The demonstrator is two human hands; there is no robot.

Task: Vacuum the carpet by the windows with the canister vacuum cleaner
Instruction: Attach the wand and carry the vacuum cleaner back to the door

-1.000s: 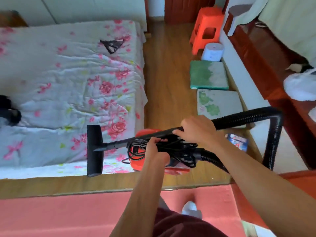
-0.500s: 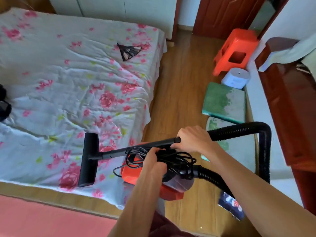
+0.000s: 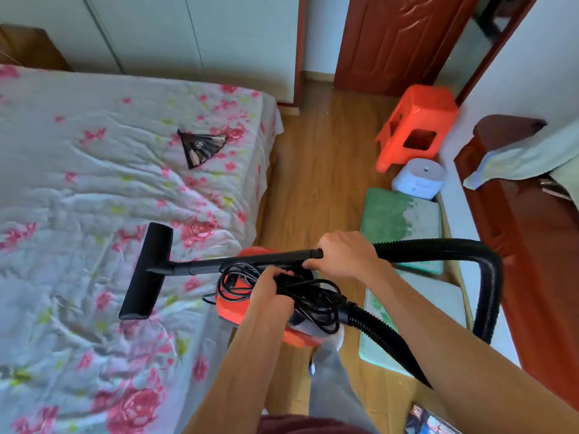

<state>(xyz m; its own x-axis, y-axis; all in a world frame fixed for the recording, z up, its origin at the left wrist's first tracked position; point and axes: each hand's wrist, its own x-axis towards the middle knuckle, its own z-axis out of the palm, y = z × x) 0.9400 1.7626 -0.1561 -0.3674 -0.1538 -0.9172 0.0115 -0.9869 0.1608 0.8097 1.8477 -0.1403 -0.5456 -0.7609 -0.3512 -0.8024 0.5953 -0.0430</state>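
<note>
The room was a bedroom with a wooden floor (image 3: 313, 170) running between a bed (image 3: 94, 189) in a flowered sheet and a wall lined with an orange stool (image 3: 416, 126) and a green mat (image 3: 398, 217).

The fingers (image 3: 311, 264) of the right hand (image 3: 344, 255) were clenched round the black wand (image 3: 250, 261) just where it met the ribbed hose (image 3: 488, 277). The fingers (image 3: 282, 273) of the left hand (image 3: 269, 289) were wrapped round the top of the orange canister (image 3: 232, 305), grasping it together with the bundled power cord (image 3: 313, 296), though the handle itself was hidden under the hand and the cable.

Outward from the hands, the wand lay level and its floor head (image 3: 147, 270) hung over the bed's edge. The hose looped out to the right and back to the canister's front. The canister appeared to be held up above the floor beside the bed, not resting on it.

The step in hand looked like carrying: the cord was wound up, so nothing could have been running, and no carpet by windows showed in view. The next move would call for reaching that carpet, setting the canister down on the floor, freeing the left hand to unwind the cord and find a socket, and lowering the floor head flat before any sweeping.
</note>
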